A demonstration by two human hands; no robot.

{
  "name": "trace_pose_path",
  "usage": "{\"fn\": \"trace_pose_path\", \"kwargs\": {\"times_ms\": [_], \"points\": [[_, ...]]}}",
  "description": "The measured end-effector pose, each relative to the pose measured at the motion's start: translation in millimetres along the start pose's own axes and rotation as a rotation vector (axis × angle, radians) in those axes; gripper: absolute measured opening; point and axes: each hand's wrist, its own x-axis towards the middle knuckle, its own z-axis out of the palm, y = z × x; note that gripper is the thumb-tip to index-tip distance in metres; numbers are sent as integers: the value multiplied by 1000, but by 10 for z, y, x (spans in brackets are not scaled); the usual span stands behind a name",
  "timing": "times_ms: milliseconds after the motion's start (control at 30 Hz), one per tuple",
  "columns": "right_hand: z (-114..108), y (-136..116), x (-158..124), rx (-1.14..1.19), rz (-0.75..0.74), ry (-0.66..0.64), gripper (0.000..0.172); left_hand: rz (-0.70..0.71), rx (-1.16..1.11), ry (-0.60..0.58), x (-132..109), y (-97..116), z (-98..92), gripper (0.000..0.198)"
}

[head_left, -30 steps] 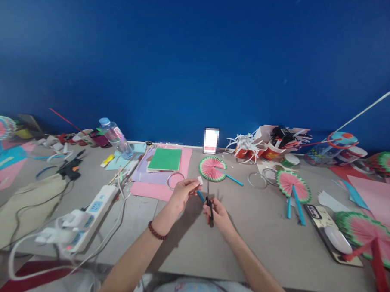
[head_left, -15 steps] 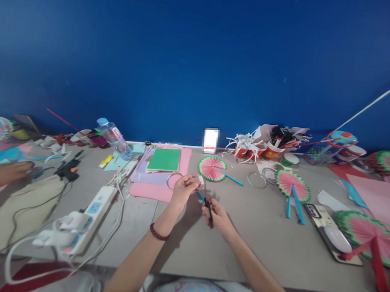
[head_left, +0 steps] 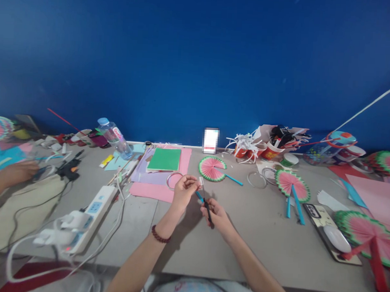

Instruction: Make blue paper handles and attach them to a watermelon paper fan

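Observation:
My right hand [head_left: 216,211] is closed around the handles of black scissors [head_left: 208,212], blades pointing up and away. Between the fingertips of my left hand [head_left: 185,188] is a small white strip [head_left: 200,182], with the blades right beside it; whether it is paper or tape I cannot tell. A short blue stick [head_left: 199,196] shows between my hands, partly hidden, and I cannot tell whether it is held. Just beyond them lies a pink and green pleated paper fan [head_left: 211,168] with a blue handle. A ring of clear tape [head_left: 173,181] lies behind my left hand.
To the left are a power strip [head_left: 93,214] with cables, a glue gun [head_left: 69,168], a bottle [head_left: 114,136] and another person's hand [head_left: 22,170]. A green pad [head_left: 164,159] rests on coloured paper. On the right lie more fans [head_left: 293,185], a phone [head_left: 317,216] and a mouse [head_left: 337,238].
The scissor blades have shifted slightly at the white strip, which now looks narrower. The other person's hand at the left has moved a little to the right.

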Motion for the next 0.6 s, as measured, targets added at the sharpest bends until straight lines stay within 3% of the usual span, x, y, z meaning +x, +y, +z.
{"fn": "trace_pose_path", "kwargs": {"times_ms": [300,600], "points": [[5,-33,-22,-16,2,7,39,-89,62,18,22,-63,-55,21],[2,-31,-12,2,-3,-2,40,-82,64,81,59,-79,-113,21]]}}
